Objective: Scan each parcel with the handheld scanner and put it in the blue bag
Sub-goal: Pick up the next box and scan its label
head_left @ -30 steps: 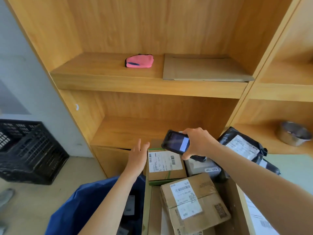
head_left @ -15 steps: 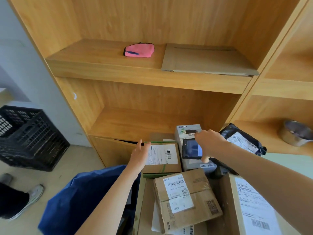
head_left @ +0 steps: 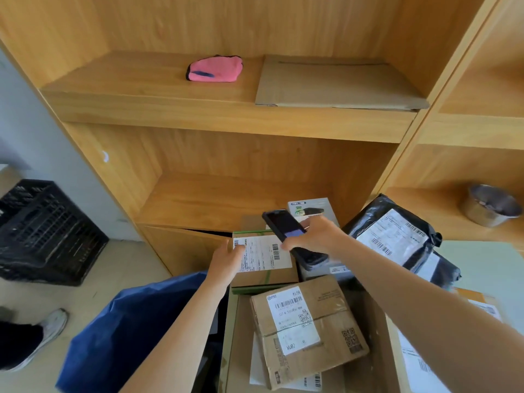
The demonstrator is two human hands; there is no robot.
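Observation:
My left hand (head_left: 226,259) grips the left edge of a small cardboard parcel (head_left: 269,275) with green tape and a white label, which rests on a pile of parcels. My right hand (head_left: 314,236) holds the black handheld scanner (head_left: 283,225) just above the label's right side, screen up and tilted. A larger taped cardboard parcel (head_left: 309,327) lies nearer me. The blue bag (head_left: 124,333) stands open at lower left, beside the pile, partly behind my left forearm.
A grey boxed parcel (head_left: 312,208) and black poly mailers (head_left: 394,236) lie behind and right of the pile. Wooden shelves (head_left: 226,109) hold a pink pouch (head_left: 215,68), flat cardboard (head_left: 337,83) and a metal bowl (head_left: 490,205). A black crate (head_left: 42,231) and a person's shoe (head_left: 48,330) are at left.
My right hand swung the scanner right and down, then back left over the green-taped parcel's label. My left hand slid onto the parcel's left edge. The camera tilted.

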